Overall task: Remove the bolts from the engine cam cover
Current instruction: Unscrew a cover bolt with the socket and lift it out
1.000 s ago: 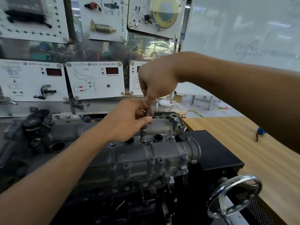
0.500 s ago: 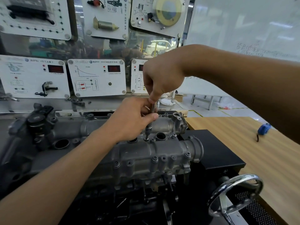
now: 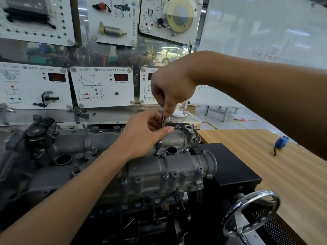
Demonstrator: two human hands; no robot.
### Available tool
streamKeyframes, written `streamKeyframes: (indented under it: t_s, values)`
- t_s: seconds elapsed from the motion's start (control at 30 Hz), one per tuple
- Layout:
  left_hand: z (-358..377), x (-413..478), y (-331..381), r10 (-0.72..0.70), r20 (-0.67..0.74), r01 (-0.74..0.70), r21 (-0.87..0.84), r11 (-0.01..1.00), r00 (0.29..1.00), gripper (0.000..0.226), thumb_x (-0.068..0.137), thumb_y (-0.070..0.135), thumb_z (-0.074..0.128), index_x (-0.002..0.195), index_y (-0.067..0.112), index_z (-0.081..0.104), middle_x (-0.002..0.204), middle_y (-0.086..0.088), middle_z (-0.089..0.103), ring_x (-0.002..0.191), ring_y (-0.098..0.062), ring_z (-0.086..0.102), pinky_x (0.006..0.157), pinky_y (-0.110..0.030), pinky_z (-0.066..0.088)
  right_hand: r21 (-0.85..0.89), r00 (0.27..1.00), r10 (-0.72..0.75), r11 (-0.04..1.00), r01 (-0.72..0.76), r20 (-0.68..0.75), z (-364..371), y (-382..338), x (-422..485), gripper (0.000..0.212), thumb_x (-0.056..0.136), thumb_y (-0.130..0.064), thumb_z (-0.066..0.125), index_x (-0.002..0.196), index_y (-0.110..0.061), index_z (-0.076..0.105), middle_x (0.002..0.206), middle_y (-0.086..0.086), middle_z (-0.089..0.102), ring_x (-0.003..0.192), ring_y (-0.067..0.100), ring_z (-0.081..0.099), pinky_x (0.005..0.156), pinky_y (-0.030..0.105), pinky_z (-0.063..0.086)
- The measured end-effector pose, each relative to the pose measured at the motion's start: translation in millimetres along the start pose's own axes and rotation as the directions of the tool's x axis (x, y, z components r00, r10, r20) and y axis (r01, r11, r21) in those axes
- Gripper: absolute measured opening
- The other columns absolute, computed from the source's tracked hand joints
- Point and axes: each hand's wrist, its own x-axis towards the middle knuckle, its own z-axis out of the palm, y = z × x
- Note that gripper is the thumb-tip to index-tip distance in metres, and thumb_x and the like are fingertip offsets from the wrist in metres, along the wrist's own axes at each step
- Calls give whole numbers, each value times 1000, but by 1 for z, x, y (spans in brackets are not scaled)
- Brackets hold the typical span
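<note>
Two hands meet over the grey cam cover [image 3: 159,167]. The right hand [image 3: 170,87] reaches down from above, its fingers [image 3: 167,110] bunched and pinching the top of a slim socket driver [image 3: 163,120], which stands nearly upright. Just below those fingers, the left hand [image 3: 145,133] is wrapped round the middle of the shaft, with its thumb [image 3: 166,130] stretched across to the right.

Beneath the left hand's fingers the driver's socket end emerges and meets a bolt [image 3: 156,154] in the cover's middle valley, just beside a round open well [image 3: 171,150]. Whether the socket sits fully on the bolt head is hard to tell, since the hand shades it. More bolts [image 3: 165,175] line the cover's near edge, well below the fingers.

Far to the right of both hands, a blue tape measure [image 3: 280,140] lies on the wooden table [image 3: 256,174]. Below and right of the fingers is a chrome handwheel [image 3: 258,192]. Behind the fingers stand white instrument panels [image 3: 102,86].
</note>
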Motion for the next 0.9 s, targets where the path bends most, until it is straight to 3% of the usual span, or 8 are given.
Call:
streamKeyframes:
  t_s: [0.17,0.37,0.5,0.57,0.67,0.73,0.8,0.9]
  values:
    - [-6,-2,-3,16,145,4,-134,991,989,11,94,15,64,98,25,67,90,8,76,82,-4,73,78,-19,57,35,1000,-3,999,4,-8,2,1,6,37,85,-52,68,82,-15,68,91,10,72,91,33,69,81,45,57]
    - [-1,-1,1,22,108,-10,-109,994,994,12,88,19,72,90,29,67,82,12,75,78,1,70,70,-13,53,137,993,75,987,-87,90,7,9,12,55,95,-60,48,76,-14,73,64,1,63,44,15,46,38,21,37]
    - [9,3,5,26,-149,6,206,978,988,41,71,52,80,64,22,53,54,8,54,48,-5,49,50,-23,44,77,996,85,993,-87,41,5,6,15,64,91,-70,43,74,-16,73,60,1,63,45,17,48,44,24,40]
    - [8,3,5,-11,-64,20,149,989,998,34,77,54,74,80,26,57,65,12,55,55,-1,49,55,-16,42,17,995,77,997,-79,57,6,5,15,59,94,-64,44,75,-17,74,71,3,71,52,16,51,53,27,46]
    - [-10,4,4,-24,246,37,-49,998,969,30,91,34,66,119,35,55,111,18,65,98,8,62,87,-17,50,-46,999,25,999,-24,35,5,7,11,37,86,-55,66,85,-18,71,96,10,75,81,25,67,77,39,55]
    - [-20,5,4,35,338,-5,-90,996,941,29,94,17,63,121,27,60,116,14,69,105,3,64,96,-21,50,-50,1000,12,999,-13,-15,2,4,8,46,71,-57,79,94,-18,69,96,10,73,90,30,69,78,40,56]
    - [-17,6,8,53,196,-53,0,999,979,8,89,19,70,95,24,68,88,10,75,81,3,69,80,-24,58,-44,999,26,999,-28,-29,-2,1,7,62,65,-66,78,103,-17,69,96,9,72,90,30,69,78,38,55]
    - [-6,8,12,31,-92,-11,211,977,995,43,71,53,79,62,20,52,54,9,54,47,-2,48,53,-24,41,41,999,53,998,-53,14,-2,2,13,55,79,-70,62,85,-16,73,71,1,66,66,21,59,67,34,49]
